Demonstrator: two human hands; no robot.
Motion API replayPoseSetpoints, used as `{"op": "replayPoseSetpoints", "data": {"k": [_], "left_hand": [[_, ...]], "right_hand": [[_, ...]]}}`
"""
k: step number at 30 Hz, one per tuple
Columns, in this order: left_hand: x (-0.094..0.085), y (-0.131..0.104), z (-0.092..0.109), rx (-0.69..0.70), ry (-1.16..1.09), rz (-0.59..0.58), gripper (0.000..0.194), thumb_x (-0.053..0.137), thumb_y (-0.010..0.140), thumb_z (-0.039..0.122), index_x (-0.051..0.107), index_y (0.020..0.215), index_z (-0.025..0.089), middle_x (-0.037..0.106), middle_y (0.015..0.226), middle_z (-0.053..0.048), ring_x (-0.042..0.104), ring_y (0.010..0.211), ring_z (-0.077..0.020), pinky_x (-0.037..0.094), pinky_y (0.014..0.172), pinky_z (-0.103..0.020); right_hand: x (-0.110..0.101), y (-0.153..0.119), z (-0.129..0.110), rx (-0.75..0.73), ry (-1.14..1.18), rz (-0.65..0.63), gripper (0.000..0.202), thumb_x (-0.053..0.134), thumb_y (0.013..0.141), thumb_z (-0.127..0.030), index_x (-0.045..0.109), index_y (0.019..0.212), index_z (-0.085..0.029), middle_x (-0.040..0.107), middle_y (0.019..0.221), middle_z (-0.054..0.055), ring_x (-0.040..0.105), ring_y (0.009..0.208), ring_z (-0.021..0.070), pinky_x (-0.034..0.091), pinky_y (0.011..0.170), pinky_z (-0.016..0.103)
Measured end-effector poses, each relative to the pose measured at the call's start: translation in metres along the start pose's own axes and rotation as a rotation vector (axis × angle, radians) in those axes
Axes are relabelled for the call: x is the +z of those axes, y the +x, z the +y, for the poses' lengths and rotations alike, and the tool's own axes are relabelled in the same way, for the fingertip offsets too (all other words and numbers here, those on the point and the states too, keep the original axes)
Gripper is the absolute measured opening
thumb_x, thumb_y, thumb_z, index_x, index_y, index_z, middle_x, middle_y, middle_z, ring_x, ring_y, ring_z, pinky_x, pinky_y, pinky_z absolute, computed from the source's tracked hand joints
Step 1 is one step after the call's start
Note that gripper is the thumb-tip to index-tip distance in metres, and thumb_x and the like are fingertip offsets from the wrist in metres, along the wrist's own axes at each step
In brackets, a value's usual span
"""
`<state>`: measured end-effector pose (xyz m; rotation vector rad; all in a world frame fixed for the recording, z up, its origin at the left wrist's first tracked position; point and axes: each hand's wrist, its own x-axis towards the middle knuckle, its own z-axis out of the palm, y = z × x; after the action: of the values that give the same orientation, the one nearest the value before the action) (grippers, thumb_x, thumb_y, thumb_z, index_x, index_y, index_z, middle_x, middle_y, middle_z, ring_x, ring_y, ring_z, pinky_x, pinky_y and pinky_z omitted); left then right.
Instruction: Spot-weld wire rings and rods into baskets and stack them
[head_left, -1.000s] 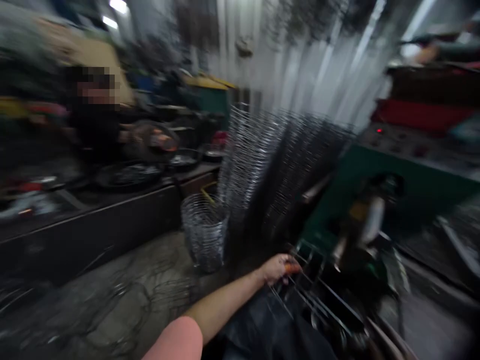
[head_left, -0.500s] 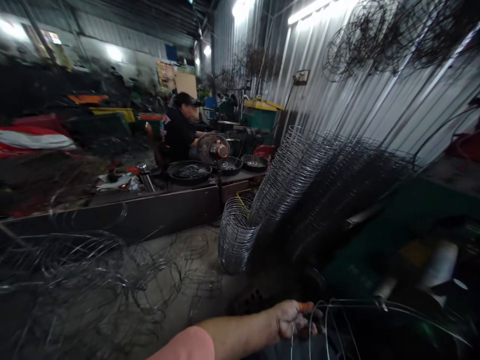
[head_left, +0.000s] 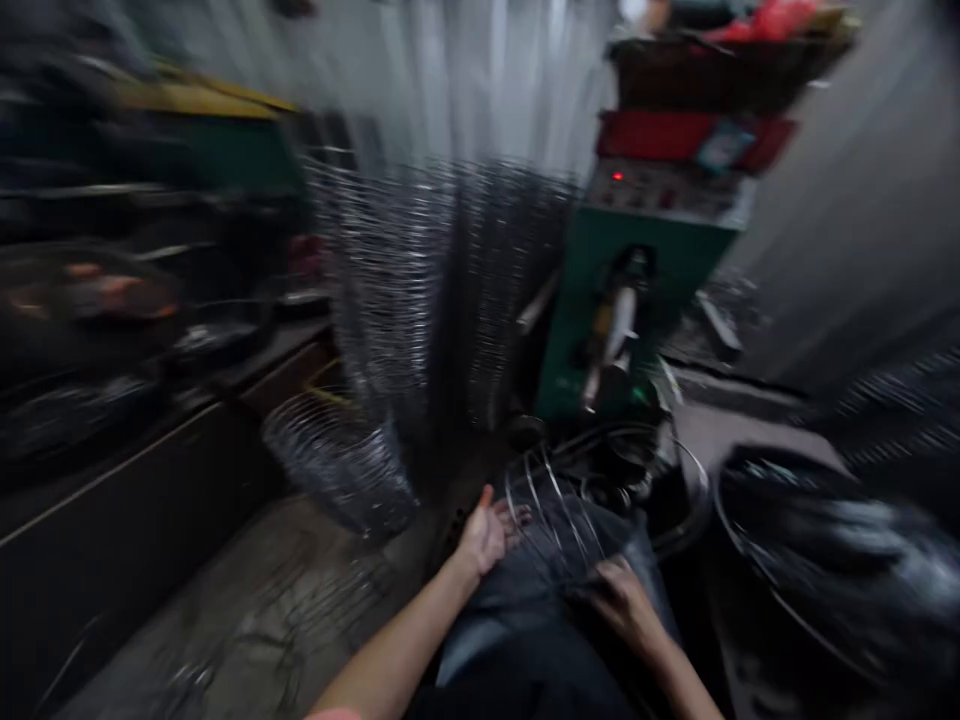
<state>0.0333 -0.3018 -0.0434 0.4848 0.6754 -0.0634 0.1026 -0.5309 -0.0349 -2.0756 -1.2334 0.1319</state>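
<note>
Over my lap is a wire frame [head_left: 556, 512] of curved metal rods, blurred by motion. My left hand [head_left: 491, 535] is open at its left side, fingers spread and palm turned toward the wires. At the lower right of the frame, my right hand [head_left: 621, 600] is closed around its edge. Just beyond the frame stands a green machine [head_left: 559, 340] with a red light and a metal arm pointing down toward me.
Tall stacks of wire rings [head_left: 390, 280] lean near the wall, with a shorter ring stack [head_left: 337, 460] before them. A round black basin [head_left: 780, 590] sits at the right. A low dark partition [head_left: 172, 520] runs along the left.
The view has swung right and down, bringing the machine and my right hand into sight. The wire frame now lies over my lap, and my left hand's fingers are spread beside it.
</note>
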Motion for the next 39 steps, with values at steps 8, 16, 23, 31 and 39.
{"op": "replayPoseSetpoints", "data": {"k": [8, 16, 23, 31, 39], "left_hand": [[0.019, -0.011, -0.028, 0.53, 0.591, -0.217, 0.075, 0.072, 0.065, 0.044, 0.039, 0.13, 0.026, 0.056, 0.117, -0.009, 0.052, 0.11, -0.0227, 0.039, 0.094, -0.035], [0.038, 0.007, -0.037, 0.492, 0.66, -0.175, 0.093, 0.079, 0.057, 0.026, 0.029, 0.136, 0.03, 0.056, 0.092, 0.0, 0.058, 0.081, -0.0152, 0.047, 0.081, -0.032], [0.041, 0.014, -0.038, 0.416, 0.521, -0.239, 0.084, 0.075, 0.063, 0.032, 0.03, 0.134, 0.033, 0.05, 0.078, 0.005, 0.053, 0.069, -0.0107, 0.049, 0.069, -0.026], [0.035, 0.01, -0.039, 0.442, 0.442, -0.149, 0.075, 0.072, 0.067, 0.037, 0.033, 0.132, 0.032, 0.046, 0.074, 0.006, 0.047, 0.058, -0.0064, 0.049, 0.06, -0.021], [0.023, 0.014, -0.036, 0.497, 0.308, -0.171, 0.064, 0.07, 0.07, 0.032, 0.04, 0.126, 0.03, 0.047, 0.075, 0.005, 0.043, 0.053, -0.0053, 0.042, 0.048, -0.019]], "right_hand": [[-0.007, 0.034, -0.005, 0.222, 0.355, -0.018, 0.019, 0.055, 0.08, -0.032, 0.055, 0.066, -0.019, 0.057, 0.064, 0.0, 0.054, 0.061, 0.014, 0.043, 0.059, 0.025], [-0.007, 0.048, -0.004, 0.325, 0.5, 0.078, 0.016, 0.059, 0.074, -0.03, 0.054, 0.065, -0.018, 0.054, 0.06, -0.002, 0.05, 0.057, 0.0125, 0.04, 0.054, 0.023], [-0.005, 0.063, 0.001, 0.384, 0.558, 0.159, 0.013, 0.064, 0.07, -0.028, 0.057, 0.069, -0.017, 0.059, 0.066, -0.001, 0.053, 0.063, 0.0137, 0.043, 0.06, 0.024], [-0.017, 0.052, 0.004, 0.41, 0.394, 0.017, 0.029, 0.066, 0.073, -0.035, 0.064, 0.097, -0.017, 0.066, 0.098, 0.008, 0.06, 0.091, 0.0235, 0.045, 0.081, 0.035], [-0.039, 0.021, 0.043, 0.515, 0.249, 0.471, 0.023, 0.055, 0.08, -0.036, 0.064, 0.091, -0.018, 0.066, 0.087, 0.006, 0.061, 0.084, 0.0212, 0.048, 0.079, 0.033]]}}
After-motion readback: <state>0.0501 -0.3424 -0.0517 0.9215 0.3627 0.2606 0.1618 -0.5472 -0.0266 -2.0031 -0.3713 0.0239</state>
